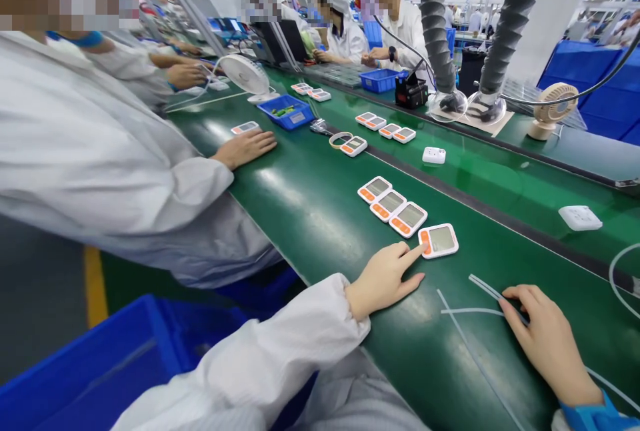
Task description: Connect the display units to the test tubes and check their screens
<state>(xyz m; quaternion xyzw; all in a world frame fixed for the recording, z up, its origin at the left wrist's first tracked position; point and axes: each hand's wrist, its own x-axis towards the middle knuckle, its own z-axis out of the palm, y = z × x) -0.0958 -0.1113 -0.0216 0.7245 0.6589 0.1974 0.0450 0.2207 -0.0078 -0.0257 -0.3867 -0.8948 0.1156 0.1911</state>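
My left hand [390,279] reaches over the green work surface, index finger stretched onto the orange buttons of a white digital display unit [442,240]. Its thumb is held apart, and nothing is gripped. Three similar units, the nearest one [409,219] included, lie in a slanting row just beyond, grey screens up. To the right, my right hand [545,337] rests low on the surface, thumb and fingers closed around a thin pale two-pronged piece [484,285]; its rear part is hidden by the hand. Thin white strips [467,341] lie beside and under this hand.
A co-worker's hand [247,147] rests at left. Beyond are a blue tray [286,112], a tape roll [341,140], a white fan [246,75] and more display units [391,130]. White housings [580,217] lie across a dark strip. Ducts [510,31] hang overhead; a blue bin [150,351] stands lower left.
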